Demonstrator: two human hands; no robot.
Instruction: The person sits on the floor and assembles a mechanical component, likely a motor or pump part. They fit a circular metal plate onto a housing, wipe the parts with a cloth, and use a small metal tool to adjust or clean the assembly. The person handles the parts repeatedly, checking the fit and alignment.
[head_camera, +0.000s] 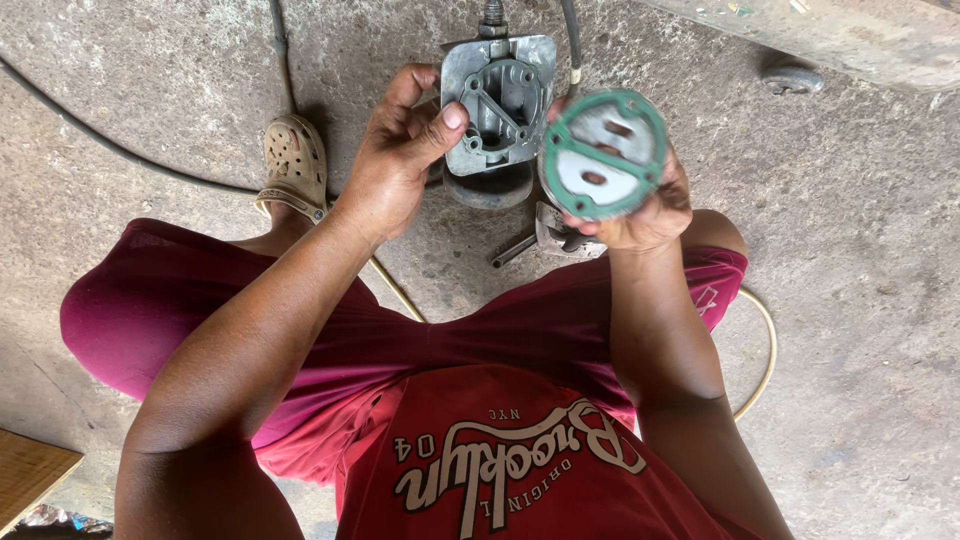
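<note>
Here, grey metal housing (499, 103) held upright above the concrete floor (860, 250), pinched by left hand (398, 160), thumb across its face, fingers curled behind; round plate with green gasket (604, 153) just beside it, gripped from below by right hand (640, 215); below, loose metal part (556, 237) on floor; tan sandal (294, 165) at left; hoses (120, 150) trailing nearby.
</note>
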